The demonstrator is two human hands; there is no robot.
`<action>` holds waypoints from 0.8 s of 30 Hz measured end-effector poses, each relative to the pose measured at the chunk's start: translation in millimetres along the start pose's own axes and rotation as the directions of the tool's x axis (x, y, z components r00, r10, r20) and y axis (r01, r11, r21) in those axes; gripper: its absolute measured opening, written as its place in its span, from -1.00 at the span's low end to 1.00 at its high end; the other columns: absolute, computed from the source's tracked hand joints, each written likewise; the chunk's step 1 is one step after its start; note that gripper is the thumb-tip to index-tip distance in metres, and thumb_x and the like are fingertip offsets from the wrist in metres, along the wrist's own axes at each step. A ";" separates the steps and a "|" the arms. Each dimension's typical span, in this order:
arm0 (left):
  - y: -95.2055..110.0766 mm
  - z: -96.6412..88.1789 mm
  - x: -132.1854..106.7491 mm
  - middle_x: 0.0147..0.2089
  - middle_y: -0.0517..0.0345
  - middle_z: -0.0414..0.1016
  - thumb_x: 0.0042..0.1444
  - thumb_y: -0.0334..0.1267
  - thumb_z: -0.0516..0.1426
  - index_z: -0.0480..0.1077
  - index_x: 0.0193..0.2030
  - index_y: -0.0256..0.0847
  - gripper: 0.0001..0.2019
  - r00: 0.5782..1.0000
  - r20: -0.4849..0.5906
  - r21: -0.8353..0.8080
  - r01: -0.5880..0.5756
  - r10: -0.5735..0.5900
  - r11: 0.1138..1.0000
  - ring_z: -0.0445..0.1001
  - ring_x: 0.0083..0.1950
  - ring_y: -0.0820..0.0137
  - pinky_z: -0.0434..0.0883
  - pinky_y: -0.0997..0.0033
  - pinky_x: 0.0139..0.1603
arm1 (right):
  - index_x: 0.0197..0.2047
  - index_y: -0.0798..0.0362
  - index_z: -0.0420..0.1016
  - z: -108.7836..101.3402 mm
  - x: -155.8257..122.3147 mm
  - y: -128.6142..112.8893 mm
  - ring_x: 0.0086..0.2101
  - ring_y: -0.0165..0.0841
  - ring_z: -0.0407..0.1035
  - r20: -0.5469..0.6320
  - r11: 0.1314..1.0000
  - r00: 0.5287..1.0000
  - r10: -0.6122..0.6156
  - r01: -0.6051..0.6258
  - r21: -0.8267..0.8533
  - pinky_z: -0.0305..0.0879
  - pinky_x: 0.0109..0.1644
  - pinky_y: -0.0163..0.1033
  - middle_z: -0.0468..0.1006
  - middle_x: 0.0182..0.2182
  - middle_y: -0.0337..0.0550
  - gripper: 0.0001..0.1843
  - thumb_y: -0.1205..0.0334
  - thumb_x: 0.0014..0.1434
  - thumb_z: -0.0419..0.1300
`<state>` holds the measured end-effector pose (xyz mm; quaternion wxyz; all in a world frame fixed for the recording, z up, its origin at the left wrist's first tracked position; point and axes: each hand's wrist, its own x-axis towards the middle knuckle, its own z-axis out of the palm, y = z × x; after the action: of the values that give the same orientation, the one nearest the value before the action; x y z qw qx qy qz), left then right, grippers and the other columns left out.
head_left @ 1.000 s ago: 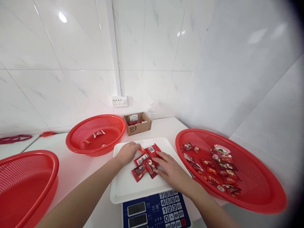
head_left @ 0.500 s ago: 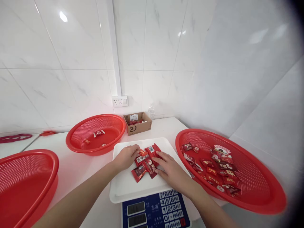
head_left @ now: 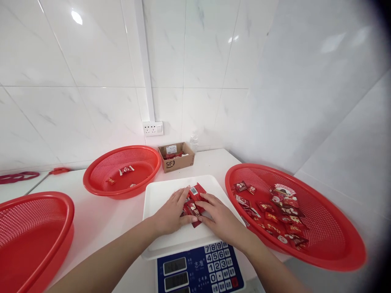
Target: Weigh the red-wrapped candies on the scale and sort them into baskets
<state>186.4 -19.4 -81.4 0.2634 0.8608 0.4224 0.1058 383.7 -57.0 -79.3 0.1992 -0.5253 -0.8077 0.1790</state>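
Observation:
A small pile of red snack packets point(head_left: 198, 195) lies on the white tray point(head_left: 155, 197) of a digital scale point(head_left: 198, 265). My left hand point(head_left: 171, 212) cups the pile from the left, its fingers and thumb curled against the wrappers and covering several of them. From the right, my right hand point(head_left: 224, 219) grips the same pile, fingertips on the upper packet with a barcode label and thumb lower down. The packets are bunched between both hands. Below the tray, the scale's blue panel shows its keys and dark displays.
On the right stands a large red basket point(head_left: 332, 203) holding many red packets. A red basket point(head_left: 91, 179) with a few packets sits at back left, and another red basket point(head_left: 65, 228) is nearer left. A cardboard box point(head_left: 180, 162) with packets stands behind the tray.
My left hand has moved right and down over the left packets, which are now pushed together and mostly covered. My right hand stays on the right side of the pile.

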 end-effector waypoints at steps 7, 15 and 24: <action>-4.8 0.6 0.0 0.41 -0.08 -0.25 -0.02 0.17 0.10 -0.31 0.36 -0.14 -0.06 0.997 -0.065 -0.035 -0.047 0.045 0.998 -0.15 0.38 0.15 0.05 0.08 0.28 | 0.08 -0.03 0.38 -2.8 -0.3 -0.2 0.17 -0.18 0.07 -0.014 0.999 1.000 -0.007 0.007 0.037 0.06 0.23 0.00 0.25 0.17 -0.08 -0.59 0.18 0.14 0.08; -2.7 -1.1 -0.7 0.33 -0.15 0.05 0.05 0.18 0.02 -0.23 0.36 -0.24 -0.14 0.992 -0.081 0.072 -0.093 0.099 0.993 0.03 0.31 0.12 0.08 0.04 0.25 | 0.11 0.01 0.36 0.3 1.3 2.8 0.20 -0.19 0.04 -0.020 0.997 0.999 0.042 -0.041 0.061 0.01 0.25 -0.02 0.18 0.22 -0.04 -0.55 0.19 0.14 0.09; -3.5 -3.6 -1.9 0.40 -0.09 -0.18 0.08 0.16 -0.01 -0.19 0.36 -0.14 -0.21 0.996 -0.054 0.125 -0.066 0.074 0.990 -0.14 0.38 0.14 -0.01 0.01 0.30 | 0.03 -0.27 0.40 -56.3 -66.9 -58.1 0.05 -0.28 0.31 0.315 0.857 0.901 -0.297 0.107 0.504 0.31 0.01 -0.23 0.48 0.00 -0.31 -0.51 -0.07 -0.02 0.23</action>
<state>181.4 -17.9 -80.2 0.1935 0.8862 0.4052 0.1139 391.9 -136.3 -11.0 0.1789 -0.3255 -0.8133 0.4478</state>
